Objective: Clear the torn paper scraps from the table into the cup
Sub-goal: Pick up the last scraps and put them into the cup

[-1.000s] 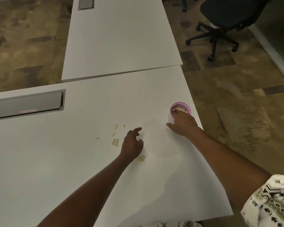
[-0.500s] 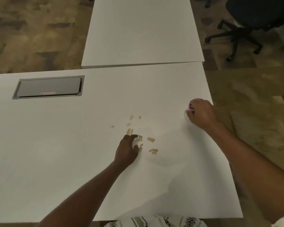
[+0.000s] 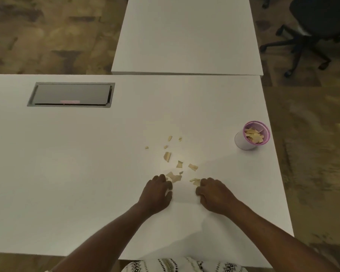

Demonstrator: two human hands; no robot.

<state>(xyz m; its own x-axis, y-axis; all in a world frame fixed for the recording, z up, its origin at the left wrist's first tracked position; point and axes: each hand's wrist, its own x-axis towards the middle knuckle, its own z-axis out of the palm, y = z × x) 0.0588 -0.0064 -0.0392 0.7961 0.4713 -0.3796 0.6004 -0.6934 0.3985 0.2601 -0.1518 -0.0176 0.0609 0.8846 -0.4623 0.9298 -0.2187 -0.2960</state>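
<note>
Several tan torn paper scraps (image 3: pixel 167 156) lie scattered on the white table (image 3: pixel 86 173) in front of me. A pink-rimmed cup (image 3: pixel 241 143) stands upright near the table's right edge, with scraps inside it. My left hand (image 3: pixel 158 193) rests knuckles up at the near end of the scatter, its curled fingertips pinching the nearest scraps (image 3: pixel 174 177). My right hand (image 3: pixel 214 193) lies beside it, a hand's width to the right. Its curled fingertips pinch a small scrap (image 3: pixel 195 181). The cup is well to the right of both hands and farther from me.
A grey cable hatch (image 3: pixel 71 94) is set into the table at the far left. A second white table (image 3: pixel 186 34) butts against the far edge. A black office chair (image 3: pixel 310 26) stands on the floor at the upper right. The table's right edge runs just past the cup.
My right hand left the cup and came back left to the scraps beside my left hand. The cup now stands uncovered. The view shifted so the scraps sit nearer the centre.
</note>
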